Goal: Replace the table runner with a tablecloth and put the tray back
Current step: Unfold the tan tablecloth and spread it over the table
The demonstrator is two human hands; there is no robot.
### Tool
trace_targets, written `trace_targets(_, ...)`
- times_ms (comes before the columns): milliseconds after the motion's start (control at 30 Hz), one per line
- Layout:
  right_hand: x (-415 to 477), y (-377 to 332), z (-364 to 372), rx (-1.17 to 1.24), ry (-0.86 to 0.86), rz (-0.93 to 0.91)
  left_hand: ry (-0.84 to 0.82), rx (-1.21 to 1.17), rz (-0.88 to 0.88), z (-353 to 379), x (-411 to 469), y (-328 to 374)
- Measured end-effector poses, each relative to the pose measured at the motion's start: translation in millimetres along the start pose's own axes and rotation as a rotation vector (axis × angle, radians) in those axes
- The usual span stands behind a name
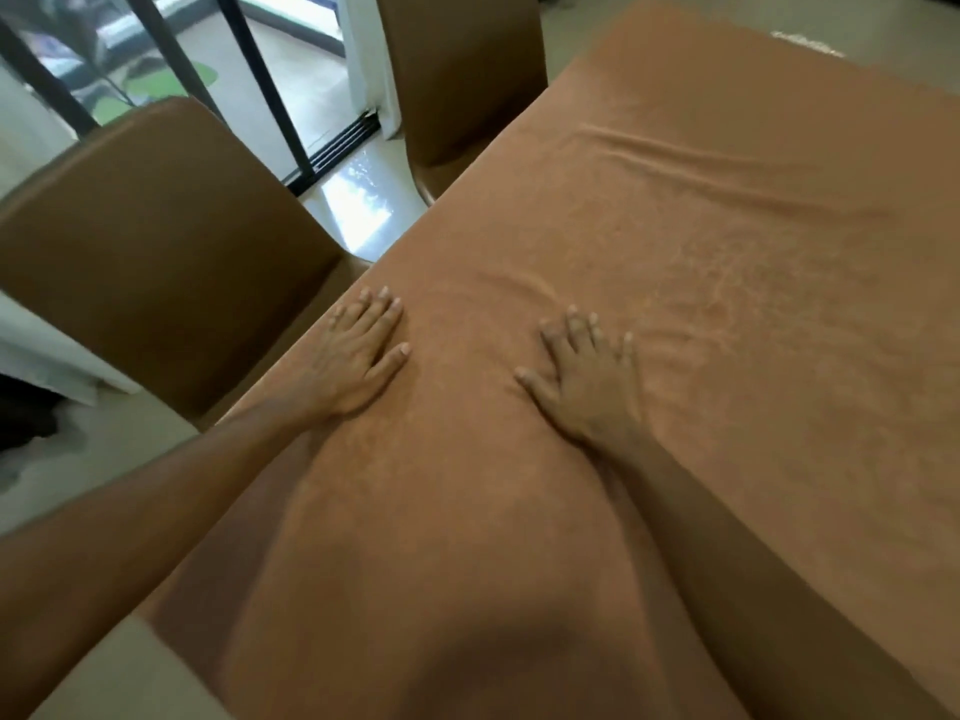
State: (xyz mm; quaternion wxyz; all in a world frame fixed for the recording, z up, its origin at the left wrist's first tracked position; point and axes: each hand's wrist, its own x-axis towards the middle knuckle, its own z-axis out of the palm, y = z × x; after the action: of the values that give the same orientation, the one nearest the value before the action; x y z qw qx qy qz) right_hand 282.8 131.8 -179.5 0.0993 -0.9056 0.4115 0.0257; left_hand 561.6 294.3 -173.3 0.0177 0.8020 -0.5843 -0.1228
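An orange-brown tablecloth [701,241] covers the whole table top, with shallow wrinkles running across its middle. My left hand [353,356] lies flat on the cloth close to the table's left edge, fingers spread, holding nothing. My right hand [587,376] presses flat on the cloth nearer the middle, fingers apart, also holding nothing. No table runner and no tray are in view.
Two brown-covered chairs stand along the table's left side: one near [156,262], one farther back [462,70]. Behind them is a dark-framed glass sliding door [291,111] with a white curtain [371,59]. Pale tiled floor [358,200] shows between the chairs.
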Motion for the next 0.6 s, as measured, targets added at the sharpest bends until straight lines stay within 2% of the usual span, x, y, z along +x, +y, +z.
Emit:
trace_targets(367, -242.7, -71.2, 53.9, 0.102, -0.013, -0.273, 0.094, -0.08, -0.303, 69.6, -207.3, 55.7)
trace_targets(500, -325.9, -71.7, 66.6, 0.105, -0.057, -0.455, 0.135, -0.12, -0.42, 88.3, -274.8, 93.9)
trace_targets(600, -340.9, -54.0, 61.1, 0.113, -0.049, -0.527, 0.132, -0.106, -0.386, 97.7, -307.4, 127.7)
